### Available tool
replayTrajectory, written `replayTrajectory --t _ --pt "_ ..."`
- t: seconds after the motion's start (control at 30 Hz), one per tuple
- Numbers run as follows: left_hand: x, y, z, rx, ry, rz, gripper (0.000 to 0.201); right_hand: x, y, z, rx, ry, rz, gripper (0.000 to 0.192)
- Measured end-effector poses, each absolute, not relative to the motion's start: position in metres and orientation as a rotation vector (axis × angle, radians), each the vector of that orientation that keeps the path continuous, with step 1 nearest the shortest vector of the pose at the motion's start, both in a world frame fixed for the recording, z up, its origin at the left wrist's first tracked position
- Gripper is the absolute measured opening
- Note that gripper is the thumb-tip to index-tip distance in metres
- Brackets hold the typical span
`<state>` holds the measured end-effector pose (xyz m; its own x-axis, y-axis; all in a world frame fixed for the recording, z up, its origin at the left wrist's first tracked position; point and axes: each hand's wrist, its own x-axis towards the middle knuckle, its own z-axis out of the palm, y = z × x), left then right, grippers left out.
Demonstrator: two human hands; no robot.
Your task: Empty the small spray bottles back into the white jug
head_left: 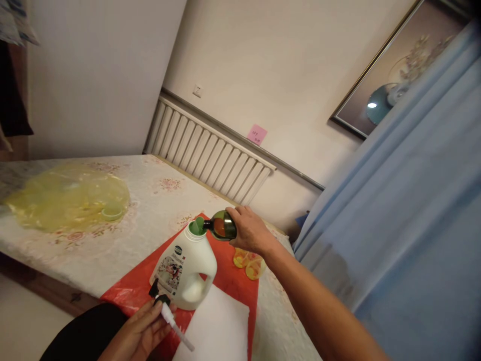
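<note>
A dark green bottle [222, 225] is in my right hand [248, 229], tipped nearly level with its neck pointing left. That neck rests at the green spout [197, 225] in the mouth of a white detergent jug [196, 263]. Reddish liquid or a label shows through the bottle; I cannot tell which. The jug stands upright, its handle toward the right and a printed label on its front. Low in front of it, my left hand [145, 327] pinches a pump top [168, 315] with a black head and a pale tube slanting down to the right.
Under the jug lie a red plastic sheet [233, 286] and white paper [221, 328]. Two round orange-yellow pieces [250, 263] sit beyond the right wrist. A yellow plastic bag [67, 195] and a green cap [111, 212] lie left on the flowered tablecloth [158, 200]. A blue curtain [421, 200] hangs right.
</note>
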<state>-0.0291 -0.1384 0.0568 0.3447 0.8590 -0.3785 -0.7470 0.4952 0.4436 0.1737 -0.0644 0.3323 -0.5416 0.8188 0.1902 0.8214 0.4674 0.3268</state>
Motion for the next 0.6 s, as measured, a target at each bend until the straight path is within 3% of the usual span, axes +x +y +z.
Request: replayTrajectory --t 0.6 --pt "-0.029 -0.135 0.046 0.222 0.630 1.049 0.028 0.164 -0.066 0.343 -1.455 -2.753 -0.764 0.061"
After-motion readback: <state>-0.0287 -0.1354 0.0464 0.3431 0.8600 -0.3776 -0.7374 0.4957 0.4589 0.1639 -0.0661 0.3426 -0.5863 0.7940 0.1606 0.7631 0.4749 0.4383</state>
